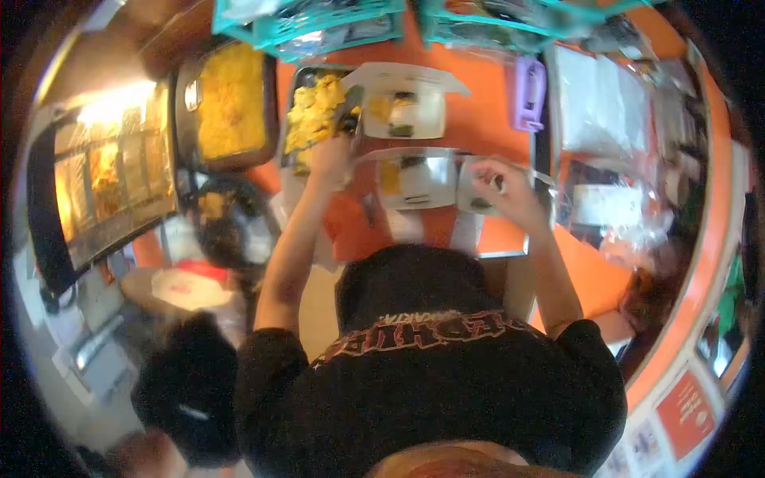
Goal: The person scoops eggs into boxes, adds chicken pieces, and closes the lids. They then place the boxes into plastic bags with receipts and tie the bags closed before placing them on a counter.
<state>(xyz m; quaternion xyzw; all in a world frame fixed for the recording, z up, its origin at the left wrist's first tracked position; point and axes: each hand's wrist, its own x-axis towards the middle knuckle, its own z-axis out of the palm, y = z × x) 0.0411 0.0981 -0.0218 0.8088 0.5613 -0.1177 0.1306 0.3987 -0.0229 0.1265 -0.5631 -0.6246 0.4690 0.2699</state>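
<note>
My left hand (331, 162) is at the near edge of a tray of yellow food pieces (315, 111). It is closed, with a dark object (348, 123) at its fingers, too blurred to name. My right hand (510, 190) is over the right flap of the nearer open white takeaway box (422, 195), its fingers curled together. Whatever it pinches is too small to tell. That box holds something yellow and something dark in its left part. Behind it stands a second open white box (426, 119) with yellow and dark contents.
A deep tray of yellow food (231, 103) and a lit display case (111, 175) stand left. Teal baskets (319, 32) line the back. A purple holder (528, 92) and plastic-wrapped stacks (598, 103) are right. Another person in a dark top (187, 390) is at lower left.
</note>
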